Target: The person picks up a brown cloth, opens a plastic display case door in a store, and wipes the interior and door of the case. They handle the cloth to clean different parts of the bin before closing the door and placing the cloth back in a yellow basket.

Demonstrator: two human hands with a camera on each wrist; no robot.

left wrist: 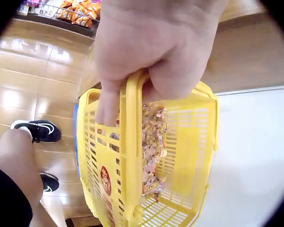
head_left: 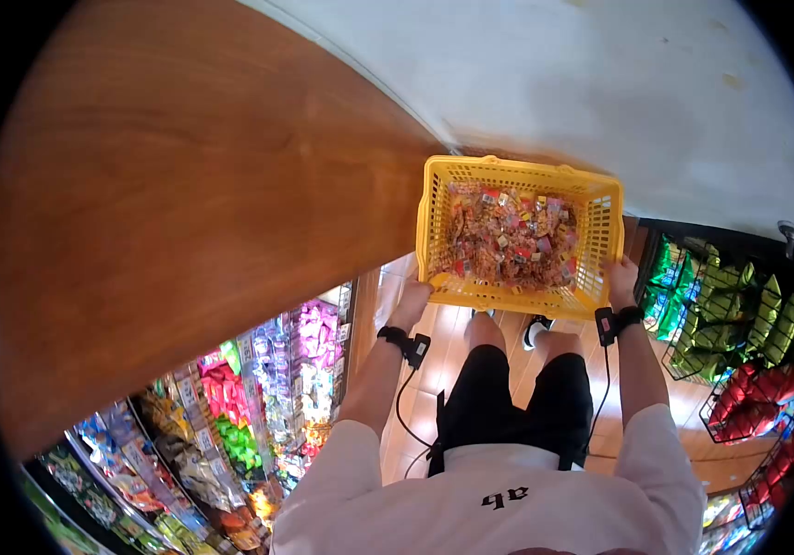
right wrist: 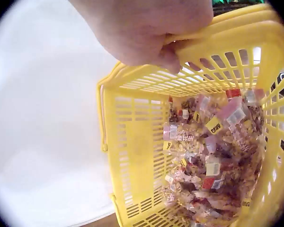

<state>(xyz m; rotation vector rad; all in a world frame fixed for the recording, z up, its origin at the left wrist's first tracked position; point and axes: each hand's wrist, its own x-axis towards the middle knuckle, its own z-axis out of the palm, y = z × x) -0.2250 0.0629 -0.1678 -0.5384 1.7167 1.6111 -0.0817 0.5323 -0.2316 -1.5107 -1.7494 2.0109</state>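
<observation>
A yellow plastic shopping basket (head_left: 431,231) is held out in front of the body. Many small clear packets (head_left: 512,236) of snacks with red, white and yellow labels lie in it. My left hand (head_left: 412,301) grips the rim at the near left corner; in the left wrist view that hand (left wrist: 156,47) has its fingers wrapped over the edge. On the opposite end my right hand (head_left: 621,277) holds the rim, its thumb inside the wall in the right wrist view, where the packets (right wrist: 213,161) show closely. The basket's handles are folded down along the rim.
A brown wooden panel (head_left: 230,176) rises on the left, and a white surface (head_left: 619,102) lies beyond the basket. Racks of colourful snack bags (head_left: 230,398) stand at the lower left. Wire baskets with green bags (head_left: 739,310) and red bags (head_left: 753,398) are on the right. Below is a tiled floor (head_left: 443,347).
</observation>
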